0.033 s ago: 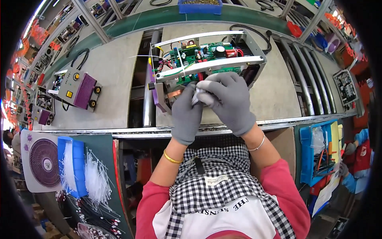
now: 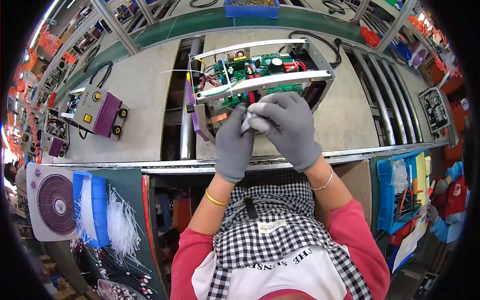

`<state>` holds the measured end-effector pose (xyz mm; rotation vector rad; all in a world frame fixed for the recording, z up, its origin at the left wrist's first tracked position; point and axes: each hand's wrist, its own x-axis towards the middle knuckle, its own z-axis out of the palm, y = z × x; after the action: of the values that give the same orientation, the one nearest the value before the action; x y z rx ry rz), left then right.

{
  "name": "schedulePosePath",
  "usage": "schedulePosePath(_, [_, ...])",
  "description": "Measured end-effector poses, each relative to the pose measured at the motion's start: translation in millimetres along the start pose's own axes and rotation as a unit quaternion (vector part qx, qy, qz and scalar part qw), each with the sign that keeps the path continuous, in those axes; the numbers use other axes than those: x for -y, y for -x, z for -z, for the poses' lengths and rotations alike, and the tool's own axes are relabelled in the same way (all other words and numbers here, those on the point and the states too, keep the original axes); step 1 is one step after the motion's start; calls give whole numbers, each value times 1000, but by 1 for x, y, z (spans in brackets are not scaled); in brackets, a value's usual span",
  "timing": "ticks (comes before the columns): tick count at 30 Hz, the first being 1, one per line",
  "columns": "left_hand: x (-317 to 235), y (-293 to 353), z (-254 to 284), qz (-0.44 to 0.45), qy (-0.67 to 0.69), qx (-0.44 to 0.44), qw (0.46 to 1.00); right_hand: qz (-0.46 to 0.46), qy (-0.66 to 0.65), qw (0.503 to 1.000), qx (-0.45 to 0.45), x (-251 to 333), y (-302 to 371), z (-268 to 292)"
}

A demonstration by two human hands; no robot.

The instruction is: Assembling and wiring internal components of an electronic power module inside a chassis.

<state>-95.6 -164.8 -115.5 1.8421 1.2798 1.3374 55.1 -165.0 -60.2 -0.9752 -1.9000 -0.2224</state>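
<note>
Both hands wear grey knit gloves and meet at the near side of an open electronic unit (image 2: pixel 264 83). My left hand (image 2: pixel 234 145) has its thumb and fingers pinched together. My right hand (image 2: pixel 289 125) is closed too, fingertips pressed against the left ones. Between them shows a small whitish bit (image 2: pixel 246 121), too small to name and partly covered by the fingers. The unit has green circuit boards (image 2: pixel 250 68), coloured wires, two light metal rails (image 2: pixel 265 82) and a purple end panel (image 2: pixel 200 119). A copper-coloured strip (image 2: pixel 219 118) lies just left of my fingertips.
A purple and grey unit (image 2: pixel 102 112) stands on the board at left. Metal rollers (image 2: pixel 392 95) run at right, and a black cable (image 2: pixel 327 42) lies behind the unit. White cable ties (image 2: pixel 122 225) and a blue bin (image 2: pixel 102 205) sit lower left; a blue tool tray (image 2: pixel 385 195) lower right.
</note>
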Motion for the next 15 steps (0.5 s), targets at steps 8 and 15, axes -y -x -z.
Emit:
schedulePosePath(8, [-2, 7, 3, -45, -72, -14, 996, -62, -91, 992, 57, 4, 3, 9])
schedulePosePath(15, [15, 7, 23, 130, 255, -29, 958, -389, -455, 800, -43, 0, 8, 46])
